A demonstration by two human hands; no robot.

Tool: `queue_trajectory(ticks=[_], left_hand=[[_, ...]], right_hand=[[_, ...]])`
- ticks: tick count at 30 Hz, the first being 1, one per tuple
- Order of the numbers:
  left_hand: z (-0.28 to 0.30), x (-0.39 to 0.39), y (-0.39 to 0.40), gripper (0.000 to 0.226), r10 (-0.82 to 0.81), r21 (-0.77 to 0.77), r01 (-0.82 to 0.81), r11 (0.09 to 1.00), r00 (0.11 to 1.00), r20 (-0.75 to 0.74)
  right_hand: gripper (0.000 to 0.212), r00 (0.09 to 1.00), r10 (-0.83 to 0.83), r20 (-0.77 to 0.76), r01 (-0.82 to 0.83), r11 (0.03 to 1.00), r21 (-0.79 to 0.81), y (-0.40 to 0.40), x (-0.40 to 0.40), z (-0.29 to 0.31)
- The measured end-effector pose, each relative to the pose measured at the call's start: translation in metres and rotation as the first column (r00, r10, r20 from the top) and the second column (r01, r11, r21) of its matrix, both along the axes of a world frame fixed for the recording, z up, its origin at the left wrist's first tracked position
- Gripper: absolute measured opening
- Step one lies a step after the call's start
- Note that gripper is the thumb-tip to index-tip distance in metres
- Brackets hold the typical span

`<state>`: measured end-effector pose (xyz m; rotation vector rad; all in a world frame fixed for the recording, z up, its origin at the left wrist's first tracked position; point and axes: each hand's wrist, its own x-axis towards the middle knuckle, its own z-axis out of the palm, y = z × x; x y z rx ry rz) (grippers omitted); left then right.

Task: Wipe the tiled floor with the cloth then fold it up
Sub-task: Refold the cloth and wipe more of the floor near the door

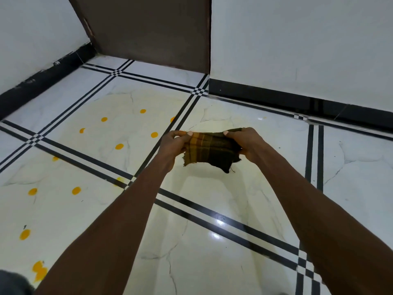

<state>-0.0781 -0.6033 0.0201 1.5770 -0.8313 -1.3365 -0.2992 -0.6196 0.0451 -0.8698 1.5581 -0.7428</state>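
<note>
You hold a small dark cloth [209, 150], checked in olive, yellow and black, stretched between both hands in the air above the tiled floor [212, 231]. It is already doubled into a short, thick band, and a frayed lower corner hangs loose beneath it.

Your left hand [176, 145] pinches the cloth's left end, thumb on top and fingers curled behind. Your right hand [244, 145] grips the cloth's right end the same way, thumb pressed over the upper edge. Both hands are closed tight on the fabric, none of the fingers spread. Pulling the ends apart like this keeps the layers flat and the edges lined up, so this looks like the folding part of the job, with another fold likely to come.

Below the cloth, the glossy white floor is crossed by black double lines. To the left of the cloth, orange spots [119, 146] dot the tiles, ringed by a faint yellowish film; whether these are marks not yet wiped or part of the tile, you cannot tell. Beyond the cloth stands a brown door [148, 28] set between white walls [297, 39] with a black skirting [276, 95].
</note>
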Motion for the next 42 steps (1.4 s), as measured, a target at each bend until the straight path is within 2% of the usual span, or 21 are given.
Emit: queue_trajectory(ticks=[2,5,9,12,15,19,24,28,31,34,38,42], left_hand=[[0.003,0.001,-0.002,0.033,0.026,-0.008,-0.026,1.000,0.998,0.065],[0.010,0.002,-0.005,0.043,0.040,-0.050,-0.035,0.998,0.994,0.100],[0.017,-0.003,-0.006,0.042,-0.032,-0.059,0.041,0.997,0.987,0.156],[0.020,-0.006,-0.006,0.041,-0.047,-0.012,0.049,0.999,0.987,0.151],[0.019,-0.006,-0.004,0.034,0.048,-0.041,-0.043,0.998,0.990,0.135],[0.020,-0.004,0.000,0.029,0.093,-0.154,-0.080,0.985,0.993,0.077],[0.023,0.000,0.005,0.020,0.041,-0.281,0.034,0.959,0.966,0.255],[0.030,-0.005,0.004,0.041,-0.078,-0.249,0.205,0.947,0.895,0.439],[0.031,-0.010,0.002,0.053,-0.128,-0.174,0.307,0.936,0.755,0.644],[0.037,-0.013,0.003,0.057,-0.188,-0.101,0.395,0.913,0.629,0.754],[0.043,-0.012,0.002,0.049,-0.218,-0.070,0.443,0.894,0.566,0.795],[0.043,-0.009,-0.002,0.021,-0.210,-0.064,0.485,0.872,0.489,0.847]], right_hand=[[0.047,0.999,-0.008,-0.041,0.009,1.000,0.018,-0.001,-0.007,0.000],[0.060,0.999,-0.002,-0.050,0.001,1.000,-0.005,-0.003,-0.012,0.000],[0.084,0.989,0.116,-0.091,-0.117,0.993,-0.012,-0.009,-0.012,0.006],[0.076,0.980,0.198,-0.019,-0.198,0.980,-0.025,-0.013,-0.013,0.009],[0.063,0.958,0.281,-0.050,-0.284,0.957,-0.054,-0.015,-0.013,0.011],[0.053,0.914,0.365,-0.179,-0.386,0.917,-0.098,-0.016,-0.015,0.010],[0.043,0.827,0.293,-0.481,-0.427,0.883,-0.196,-0.017,-0.014,0.010],[0.037,0.785,0.171,-0.595,-0.409,0.865,-0.291,-0.017,-0.014,0.010],[0.032,0.749,0.129,-0.650,-0.439,0.831,-0.341,-0.015,-0.013,0.011],[0.031,0.673,0.119,-0.730,-0.497,0.804,-0.327,-0.013,-0.013,0.014],[0.033,0.638,0.145,-0.756,-0.534,0.791,-0.298,-0.011,-0.016,0.015],[0.034,0.622,0.143,-0.770,-0.549,0.780,-0.299,-0.011,-0.016,0.011]])
